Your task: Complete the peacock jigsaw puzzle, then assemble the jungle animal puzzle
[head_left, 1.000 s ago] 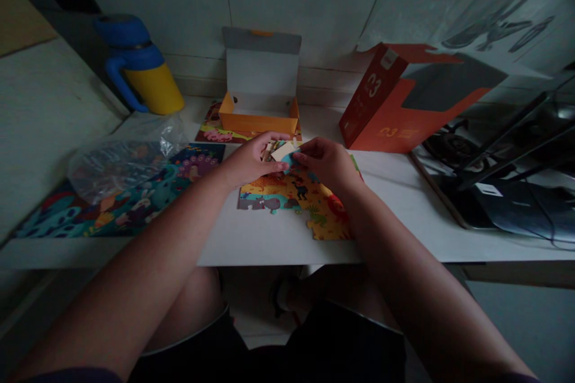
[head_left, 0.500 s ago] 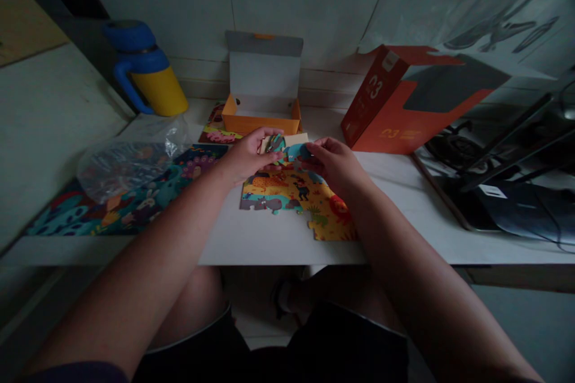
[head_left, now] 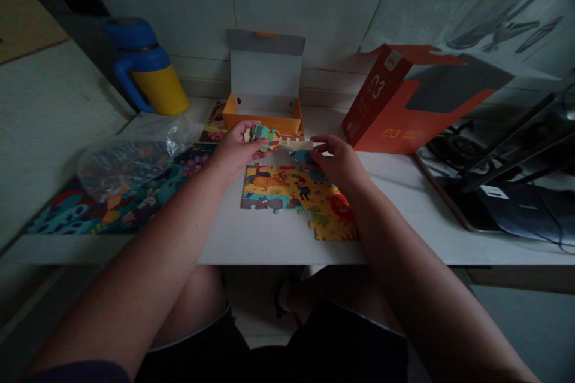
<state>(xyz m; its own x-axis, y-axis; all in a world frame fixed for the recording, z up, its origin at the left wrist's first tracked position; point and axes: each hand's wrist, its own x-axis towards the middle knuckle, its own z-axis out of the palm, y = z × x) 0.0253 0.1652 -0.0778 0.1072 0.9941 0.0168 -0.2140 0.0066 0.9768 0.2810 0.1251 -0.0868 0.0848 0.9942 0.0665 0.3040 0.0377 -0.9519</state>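
Observation:
My left hand (head_left: 240, 146) is closed around several jigsaw puzzle pieces (head_left: 266, 135) in green, grey and yellow, fanned out between thumb and fingers. Opposite it, my right hand (head_left: 336, 155) pinches a single puzzle piece (head_left: 302, 157) with a blue figure on it. Both hands are above the far edge of a partly joined yellow jigsaw puzzle (head_left: 294, 184), which shows animals such as a grey hippo and a red-maned lion. Part of its right side is hidden by my right hand and forearm.
Behind my hands stands an opened orange box (head_left: 263, 122) on a pictured sheet (head_left: 213, 125). To the left lie a dark picture puzzle (head_left: 139, 209), a clear plastic bag (head_left: 130, 167) and a blue-yellow jug (head_left: 157, 81). A large orange box (head_left: 381, 114) and a gas stove (head_left: 467, 191) are right.
My hands have moved apart. The left one shifted left with its pieces, while the right one holds the blue-figured piece away from them.

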